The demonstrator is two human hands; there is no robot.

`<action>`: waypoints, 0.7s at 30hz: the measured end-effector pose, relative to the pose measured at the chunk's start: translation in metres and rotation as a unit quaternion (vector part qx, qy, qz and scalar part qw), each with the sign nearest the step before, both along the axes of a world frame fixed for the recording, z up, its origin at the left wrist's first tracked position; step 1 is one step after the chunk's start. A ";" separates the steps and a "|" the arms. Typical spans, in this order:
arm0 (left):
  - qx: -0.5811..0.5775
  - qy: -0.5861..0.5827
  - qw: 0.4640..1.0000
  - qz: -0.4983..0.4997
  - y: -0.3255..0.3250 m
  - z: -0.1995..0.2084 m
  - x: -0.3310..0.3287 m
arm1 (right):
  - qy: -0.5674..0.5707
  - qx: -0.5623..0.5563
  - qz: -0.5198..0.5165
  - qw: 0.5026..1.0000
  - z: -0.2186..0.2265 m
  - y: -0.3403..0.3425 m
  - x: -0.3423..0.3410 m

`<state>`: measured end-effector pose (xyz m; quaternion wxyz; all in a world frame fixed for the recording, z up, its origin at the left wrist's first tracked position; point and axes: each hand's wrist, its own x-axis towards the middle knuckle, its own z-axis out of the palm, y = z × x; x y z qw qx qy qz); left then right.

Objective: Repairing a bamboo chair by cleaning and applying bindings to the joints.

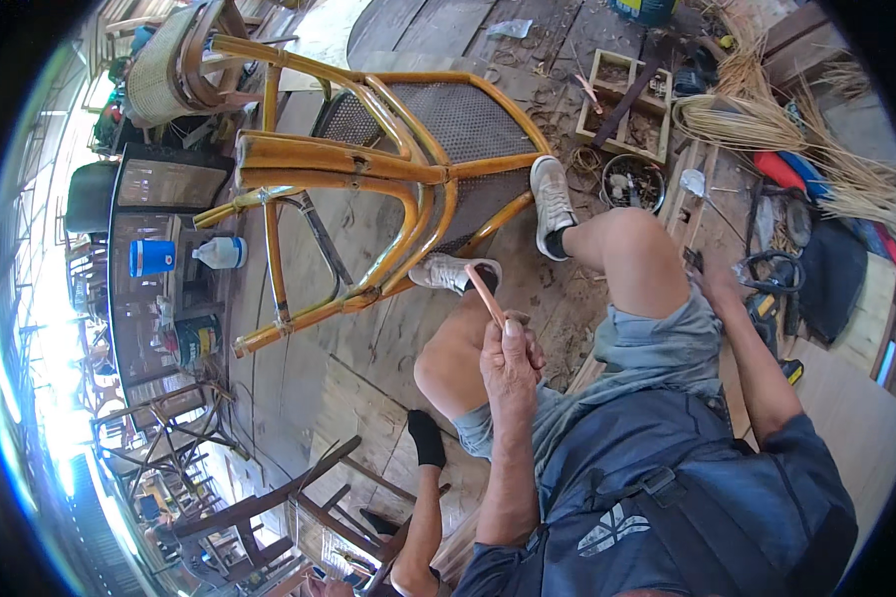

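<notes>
One strip (pixel 484 293) in left fingers (pixel 492 348) (base hidden)

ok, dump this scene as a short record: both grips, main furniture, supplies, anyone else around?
left grip: closed on thin orange-brown strip, one end sticking up
right grip: at small dark object; held or only touched, cannot tell
main furniture: rattan chair, yellow-brown frame, dark woven panels, by the person's shoes
supplies: bundle of straw-coloured strips; compartmented wooden tray
floor: wooden planks
others: another person's bare leg, dark sock, lower left
</notes>
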<state>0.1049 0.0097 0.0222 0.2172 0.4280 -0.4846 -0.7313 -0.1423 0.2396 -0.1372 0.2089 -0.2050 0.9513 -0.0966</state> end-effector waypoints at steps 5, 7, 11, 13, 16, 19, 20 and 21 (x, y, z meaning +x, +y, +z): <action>-0.028 -0.030 0.999 0.013 -0.012 -0.021 -0.031 | 0.209 -0.171 -0.010 0.963 0.024 0.012 -0.006; -0.063 -0.036 0.997 -0.015 -0.022 -0.024 -0.044 | 0.048 -0.280 -0.076 0.956 0.088 -0.052 0.003; -0.059 0.001 0.995 -0.079 -0.041 -0.015 -0.093 | -0.071 -0.366 0.122 0.920 0.132 -0.132 0.001; 0.008 0.074 0.996 -0.045 -0.051 -0.036 -0.108 | -0.330 -0.454 0.093 0.822 0.130 -0.160 0.005; -0.024 0.055 0.994 -0.094 -0.058 -0.039 -0.122 | -0.519 -0.484 0.031 0.704 0.125 -0.189 0.021; -0.053 -0.047 0.995 -0.075 -0.082 -0.032 -0.117 | -0.499 -0.470 0.044 0.727 0.122 -0.211 0.026; -0.034 -0.090 0.995 -0.021 -0.091 -0.036 -0.112 | -0.484 -0.466 0.017 0.740 0.117 -0.213 0.024; -0.154 -0.076 0.985 0.007 -0.104 -0.035 -0.106 | -0.495 -0.464 0.012 0.735 0.117 -0.214 0.020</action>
